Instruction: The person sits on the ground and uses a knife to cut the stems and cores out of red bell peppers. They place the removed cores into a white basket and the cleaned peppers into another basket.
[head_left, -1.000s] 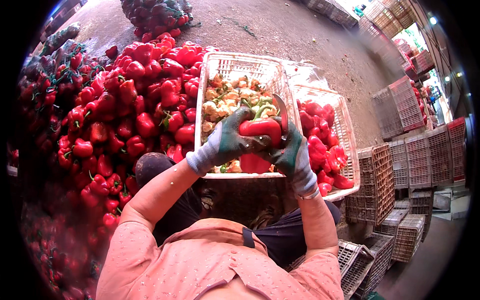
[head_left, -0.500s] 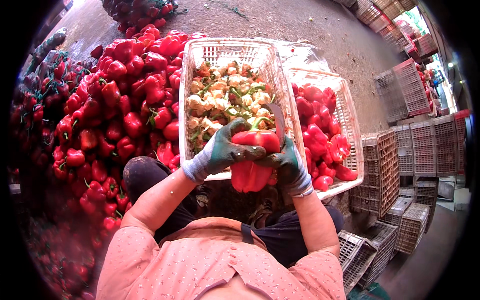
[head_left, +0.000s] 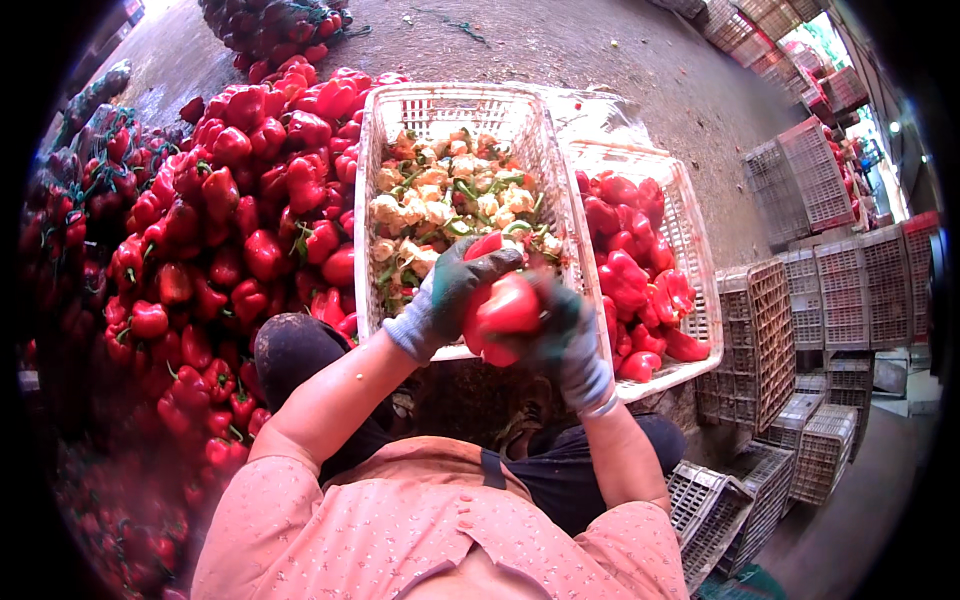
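Observation:
My left hand (head_left: 462, 290), in a green-coated glove with a grey cuff, is closed around a large red bell pepper (head_left: 508, 305). The pepper is held tilted over the near edge of a white plastic crate (head_left: 368, 200). At the pepper's right side is my gloved right hand (head_left: 562, 318), smeared by motion, its fingers unclear. No knife blade can be made out there now. Inside the crate lie many cut pepper cores (head_left: 440, 205), pale with green stems.
A big heap of red peppers (head_left: 265, 255) rises on the left. Right of the cores, a second white crate (head_left: 708, 300) holds red peppers (head_left: 628, 280). Stacked crates (head_left: 755, 345) stand farther right. A filled net bag (head_left: 270, 30) sits at the far left.
The pepper has turned and tipped in my left hand. My right hand has shifted and blurred; the upright curved knife blade it held is no longer visible.

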